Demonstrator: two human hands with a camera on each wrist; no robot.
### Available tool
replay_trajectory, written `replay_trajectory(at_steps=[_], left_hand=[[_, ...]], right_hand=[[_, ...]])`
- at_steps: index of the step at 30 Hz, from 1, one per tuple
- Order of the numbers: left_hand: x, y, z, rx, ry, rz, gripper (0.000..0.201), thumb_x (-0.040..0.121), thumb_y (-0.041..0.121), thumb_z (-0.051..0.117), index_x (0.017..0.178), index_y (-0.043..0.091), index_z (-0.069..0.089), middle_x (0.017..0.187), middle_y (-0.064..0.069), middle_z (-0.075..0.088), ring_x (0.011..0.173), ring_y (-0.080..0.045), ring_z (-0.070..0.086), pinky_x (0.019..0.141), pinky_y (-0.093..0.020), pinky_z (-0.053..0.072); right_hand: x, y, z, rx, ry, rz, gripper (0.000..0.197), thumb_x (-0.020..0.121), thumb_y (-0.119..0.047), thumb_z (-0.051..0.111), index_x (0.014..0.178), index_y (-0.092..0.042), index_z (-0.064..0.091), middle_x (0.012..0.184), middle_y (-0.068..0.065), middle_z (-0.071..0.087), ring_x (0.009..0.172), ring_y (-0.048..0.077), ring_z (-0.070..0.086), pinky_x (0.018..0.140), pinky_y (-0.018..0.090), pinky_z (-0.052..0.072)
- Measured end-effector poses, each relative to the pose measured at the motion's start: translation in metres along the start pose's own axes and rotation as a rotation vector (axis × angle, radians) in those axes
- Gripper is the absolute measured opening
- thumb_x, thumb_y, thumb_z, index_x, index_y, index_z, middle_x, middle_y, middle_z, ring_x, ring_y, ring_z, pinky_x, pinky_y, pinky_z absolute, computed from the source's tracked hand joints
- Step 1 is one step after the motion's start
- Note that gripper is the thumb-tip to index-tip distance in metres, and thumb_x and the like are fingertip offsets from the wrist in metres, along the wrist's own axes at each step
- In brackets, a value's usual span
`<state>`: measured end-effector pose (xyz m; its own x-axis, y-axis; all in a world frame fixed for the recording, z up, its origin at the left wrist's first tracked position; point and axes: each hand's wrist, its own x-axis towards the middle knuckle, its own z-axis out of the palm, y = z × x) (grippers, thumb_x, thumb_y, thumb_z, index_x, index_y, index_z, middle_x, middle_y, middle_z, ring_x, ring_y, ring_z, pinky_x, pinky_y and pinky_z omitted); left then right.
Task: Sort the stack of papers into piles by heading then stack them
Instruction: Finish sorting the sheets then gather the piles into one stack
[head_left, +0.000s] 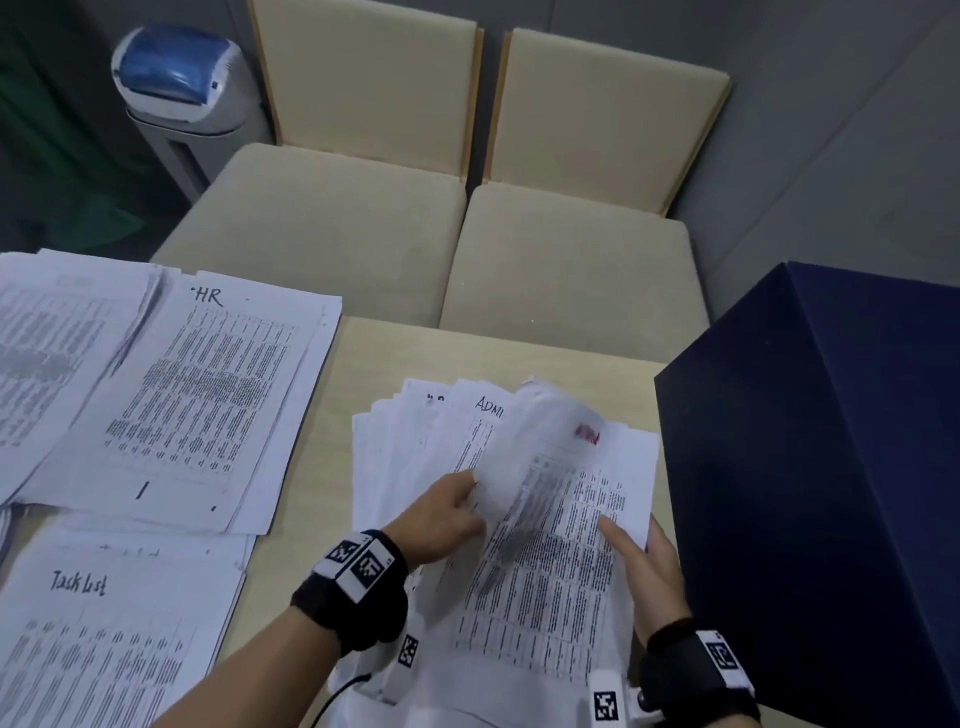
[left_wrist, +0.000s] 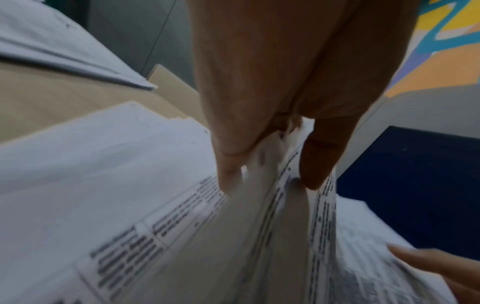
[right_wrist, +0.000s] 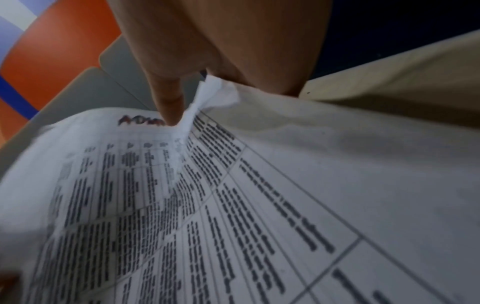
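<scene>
Both hands work the fanned white unsorted stack (head_left: 415, 467) at near right: the right hand (head_left: 649, 566) pinches its edge, while the left hand (head_left: 447, 514) pinches a curling red-headed sheet (head_left: 540, 447). Sorting continues; next, probably read its heading, then carry it to a matching pile, perhaps beside the far-left white HR pile (head_left: 208, 395).

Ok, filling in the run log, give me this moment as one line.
stage: sorting | left hand: pinches lifted sheet | right hand: holds fanned stack | piles: HR, Task list

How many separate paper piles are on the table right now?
4. An unreadable-heading pile far left, the HR pile beside it, the Task list pile near left, and the fanned unsorted stack under both hands. More may lie out of frame to the left.
</scene>
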<state>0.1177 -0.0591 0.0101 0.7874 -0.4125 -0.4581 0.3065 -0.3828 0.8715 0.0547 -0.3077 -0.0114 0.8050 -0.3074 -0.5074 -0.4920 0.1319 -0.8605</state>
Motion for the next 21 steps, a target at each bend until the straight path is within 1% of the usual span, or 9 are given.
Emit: replay_trajectory(at_steps=[3, 5, 8, 10, 12, 14, 15, 17, 21], left_hand=[[0.001, -0.005, -0.011, 0.154, -0.012, 0.043, 0.022, 0.084, 0.010, 0.046, 0.096, 0.000, 0.061, 0.094, -0.013, 0.070, 0.084, -0.027, 0.065, 0.082, -0.051, 0.053], [0.005, -0.008, -0.020, 0.304, 0.012, 0.051, 0.024, 0.099, 0.020, 0.042, 0.105, 0.006, 0.060, 0.102, -0.010, 0.068, 0.090, -0.025, 0.063, 0.082, -0.044, 0.053], [0.011, -0.007, -0.030, 0.436, 0.002, -0.027, 0.013, 0.091, 0.006, 0.046, 0.101, 0.010, 0.053, 0.100, -0.006, 0.060, 0.090, -0.026, 0.057, 0.079, -0.039, 0.051], [0.021, -0.011, -0.034, 0.440, 0.111, -0.037, 0.028, 0.086, -0.003, 0.043, 0.107, 0.009, 0.056, 0.107, -0.008, 0.059, 0.097, -0.027, 0.057, 0.085, -0.039, 0.049], [0.034, -0.013, -0.037, 0.405, 0.324, -0.042, 0.036, 0.090, -0.003, 0.044, 0.121, 0.009, 0.058, 0.122, -0.011, 0.059, 0.108, -0.028, 0.059, 0.095, -0.037, 0.047], [0.047, -0.012, -0.039, 0.414, 0.481, -0.047, 0.029, 0.092, 0.007, 0.053, 0.121, 0.007, 0.058, 0.121, -0.014, 0.060, 0.107, -0.029, 0.059, 0.092, -0.036, 0.046], [0.054, -0.011, -0.038, 0.438, 0.510, -0.059, 0.030, 0.092, 0.014, 0.058, 0.121, 0.007, 0.057, 0.120, -0.014, 0.059, 0.106, -0.029, 0.058, 0.091, -0.036, 0.045], [0.064, -0.008, -0.037, 0.490, 0.513, -0.126, 0.042, 0.089, 0.027, 0.066, 0.124, 0.007, 0.054, 0.121, -0.013, 0.055, 0.108, -0.030, 0.056, 0.092, -0.037, 0.044], [0.076, -0.005, -0.031, 0.564, 0.544, -0.219, 0.059, 0.083, 0.036, 0.073, 0.126, 0.005, 0.048, 0.126, -0.014, 0.050, 0.113, -0.031, 0.054, 0.092, -0.040, 0.047]], right_hand=[[-0.003, -0.007, -0.004, 0.063, 0.016, -0.026, 0.029, 0.091, -0.003, 0.065, 0.115, -0.019, 0.068, 0.112, 0.003, 0.075, 0.102, 0.019, 0.072, 0.087, 0.038, 0.053], [-0.007, -0.010, -0.004, 0.082, -0.011, -0.026, 0.030, 0.090, 0.001, 0.064, 0.116, -0.015, 0.068, 0.114, 0.008, 0.075, 0.103, 0.024, 0.072, 0.089, 0.042, 0.053], [-0.012, -0.008, -0.005, 0.098, -0.029, 0.014, 0.030, 0.088, 0.000, 0.066, 0.116, -0.010, 0.069, 0.114, 0.009, 0.074, 0.111, 0.029, 0.069, 0.100, 0.048, 0.049], [-0.016, -0.009, -0.003, 0.129, -0.027, 0.036, 0.028, 0.084, 0.002, 0.068, 0.111, -0.007, 0.070, 0.109, 0.010, 0.075, 0.110, 0.032, 0.068, 0.098, 0.048, 0.049], [-0.019, -0.008, -0.002, 0.220, -0.027, 0.046, 0.033, 0.072, 0.001, 0.073, 0.105, -0.002, 0.070, 0.107, 0.017, 0.075, 0.106, 0.035, 0.069, 0.093, 0.047, 0.051], [-0.018, -0.002, -0.004, 0.289, -0.054, 0.081, 0.050, 0.055, -0.005, 0.082, 0.098, 0.012, 0.064, 0.107, 0.030, 0.069, 0.100, 0.045, 0.068, 0.092, 0.054, 0.052], [-0.016, 0.001, -0.006, 0.299, -0.059, 0.093, 0.061, 0.049, -0.009, 0.086, 0.098, 0.017, 0.060, 0.110, 0.035, 0.066, 0.101, 0.051, 0.066, 0.097, 0.062, 0.048], [-0.014, 0.007, -0.008, 0.307, -0.065, 0.101, 0.061, 0.049, -0.012, 0.088, 0.098, 0.015, 0.063, 0.115, 0.036, 0.064, 0.109, 0.053, 0.062, 0.104, 0.072, 0.038], [-0.012, 0.013, -0.012, 0.300, -0.057, 0.183, 0.047, 0.062, -0.004, 0.077, 0.108, 0.003, 0.069, 0.113, 0.034, 0.066, 0.110, 0.055, 0.061, 0.097, 0.076, 0.040]])
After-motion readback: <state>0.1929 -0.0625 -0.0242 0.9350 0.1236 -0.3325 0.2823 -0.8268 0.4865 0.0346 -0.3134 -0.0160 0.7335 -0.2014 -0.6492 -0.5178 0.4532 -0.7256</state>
